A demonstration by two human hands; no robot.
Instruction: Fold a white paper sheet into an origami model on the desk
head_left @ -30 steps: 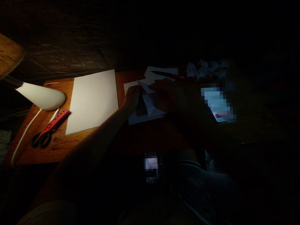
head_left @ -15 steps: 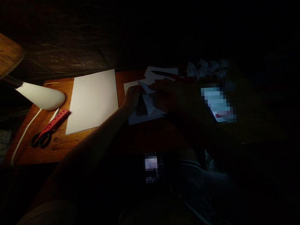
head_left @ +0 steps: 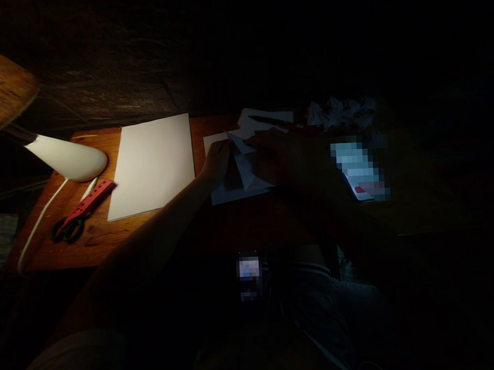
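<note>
A folded piece of paper (head_left: 250, 176) with pointed corners is held between my two hands at the middle of the wooden table. My left hand (head_left: 217, 159) is closed on its left side. On the right, my right hand (head_left: 276, 151) grips the same paper, though shadow hides most of its fingers. Beneath them lies a flat sheet of white paper (head_left: 223, 198). Left of my hands rests a larger stack of white paper (head_left: 152, 167), lit by the lamp.
A desk lamp (head_left: 68, 157) and red-and-black scissors (head_left: 86, 205) stand at the left. Behind my hands lies a dark pointed tool (head_left: 264, 121) on white paper. Crumpled or folded papers (head_left: 338, 113) and a lit phone (head_left: 359, 172) are at the right. Another lit screen (head_left: 249, 275) shows below the table edge.
</note>
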